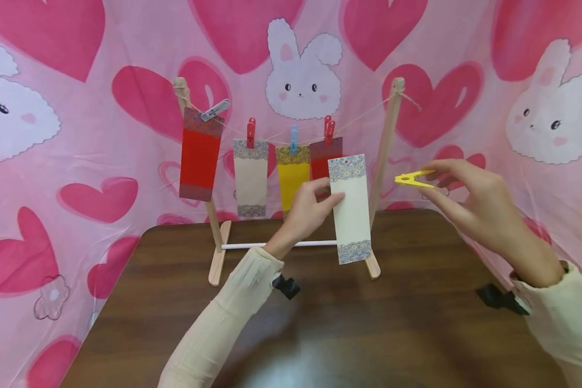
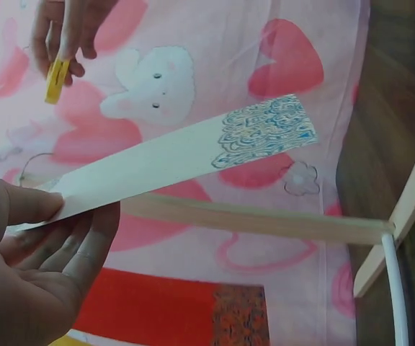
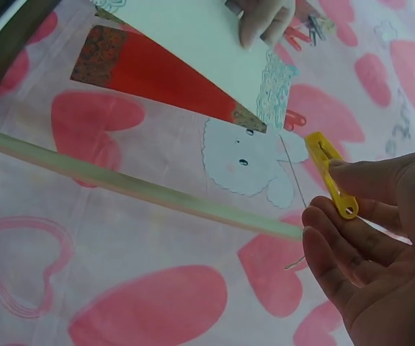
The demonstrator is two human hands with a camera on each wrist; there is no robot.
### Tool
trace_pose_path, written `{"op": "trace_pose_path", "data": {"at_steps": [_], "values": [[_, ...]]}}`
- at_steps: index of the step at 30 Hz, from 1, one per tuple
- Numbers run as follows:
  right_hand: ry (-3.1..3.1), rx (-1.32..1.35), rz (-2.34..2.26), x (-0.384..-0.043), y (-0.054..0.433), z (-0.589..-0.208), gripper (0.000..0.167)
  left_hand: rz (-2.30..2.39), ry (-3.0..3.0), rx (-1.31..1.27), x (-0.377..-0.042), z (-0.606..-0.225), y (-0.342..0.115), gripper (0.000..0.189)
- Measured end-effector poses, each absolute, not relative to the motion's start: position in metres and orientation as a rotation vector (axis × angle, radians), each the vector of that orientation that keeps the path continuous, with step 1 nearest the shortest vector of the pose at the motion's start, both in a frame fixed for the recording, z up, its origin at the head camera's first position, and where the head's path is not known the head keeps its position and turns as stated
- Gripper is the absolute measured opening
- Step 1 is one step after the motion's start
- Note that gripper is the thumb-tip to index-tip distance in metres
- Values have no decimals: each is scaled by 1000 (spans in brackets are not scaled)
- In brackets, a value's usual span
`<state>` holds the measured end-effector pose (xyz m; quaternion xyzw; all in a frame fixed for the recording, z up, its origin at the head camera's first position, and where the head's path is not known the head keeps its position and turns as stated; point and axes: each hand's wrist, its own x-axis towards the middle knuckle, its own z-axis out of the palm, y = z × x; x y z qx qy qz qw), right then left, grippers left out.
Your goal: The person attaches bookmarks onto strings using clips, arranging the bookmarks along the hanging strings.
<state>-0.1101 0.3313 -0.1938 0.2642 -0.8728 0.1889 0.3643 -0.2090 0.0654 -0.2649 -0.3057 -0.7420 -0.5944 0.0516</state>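
My left hand point(image 1: 310, 207) pinches a white card point(image 1: 351, 210) with patterned bands by its left edge, thumb in front and fingers behind. The card hangs upright before the right part of the string, partly covering a red card point(image 1: 326, 161). To the right of the rack, my right hand point(image 1: 480, 199) pinches a yellow clothespin point(image 1: 409, 179) between thumb and fingers. In the right wrist view the thumb presses on the clothespin point(image 3: 331, 173). The left wrist view shows the white card point(image 2: 164, 162) nearly edge-on over the left fingers.
A wooden rack with a right post point(image 1: 387, 140) and a left post point(image 1: 214, 221) carries a sagging string. A tilted red card point(image 1: 200, 159), a beige card point(image 1: 250, 175) and a yellow card point(image 1: 291, 175) hang there on clothespins. The rack stands on a brown table point(image 1: 368, 323) before a pink curtain.
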Motion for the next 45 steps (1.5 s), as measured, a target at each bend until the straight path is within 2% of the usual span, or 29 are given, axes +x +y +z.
{"op": "trace_pose_path", "data": {"at_steps": [9,18,25,33,45], "values": [[-2183,762,453,-126,331,-177,55,-1947,-2175,-1002,-212,-248,82,25],[-2252,739,407,-141,323,-151,56,-2083,-2132,-951,-226,-237,93,27],[-2261,749,446,-160,316,-119,40,-2281,-2090,-970,-232,-230,103,30],[-2331,731,419,-183,311,-87,38,-2431,-2035,-935,-241,-225,117,29],[-2458,808,404,-218,307,-72,20,-2411,-2095,-849,-251,-228,126,28]]}}
